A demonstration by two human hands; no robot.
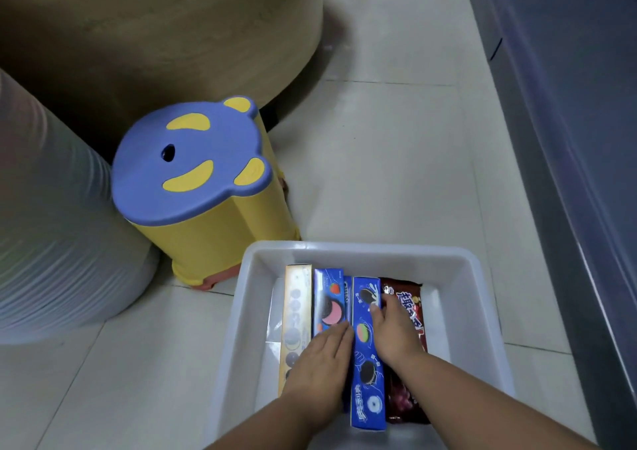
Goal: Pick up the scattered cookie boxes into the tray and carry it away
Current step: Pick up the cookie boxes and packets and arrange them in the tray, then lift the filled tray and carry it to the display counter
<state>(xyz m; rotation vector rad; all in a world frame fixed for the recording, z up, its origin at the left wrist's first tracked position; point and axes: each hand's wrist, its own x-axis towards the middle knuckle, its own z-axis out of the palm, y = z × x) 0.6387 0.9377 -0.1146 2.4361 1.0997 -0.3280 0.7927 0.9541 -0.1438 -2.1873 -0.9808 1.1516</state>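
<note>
A white plastic tray [365, 253] stands on the floor in front of me. Side by side in it lie a pale yellow cookie box [294, 311], a blue Oreo box with a strawberry picture [329, 298], a second blue Oreo box [367, 377] and a dark red cookie pack [408, 404]. My left hand [319, 363] lies flat, fingers together, on the yellow and strawberry boxes. My right hand [396, 332] rests on the dark red pack, its thumb on the second blue box. Neither hand visibly grips anything.
A yellow stool with a purple bear-shaped top [193, 160] stands just left of the tray's far corner. A big roll of clear film [51, 225] lies at the left, a tan round shape [155, 29] behind. A dark cabinet [568, 139] runs along the right.
</note>
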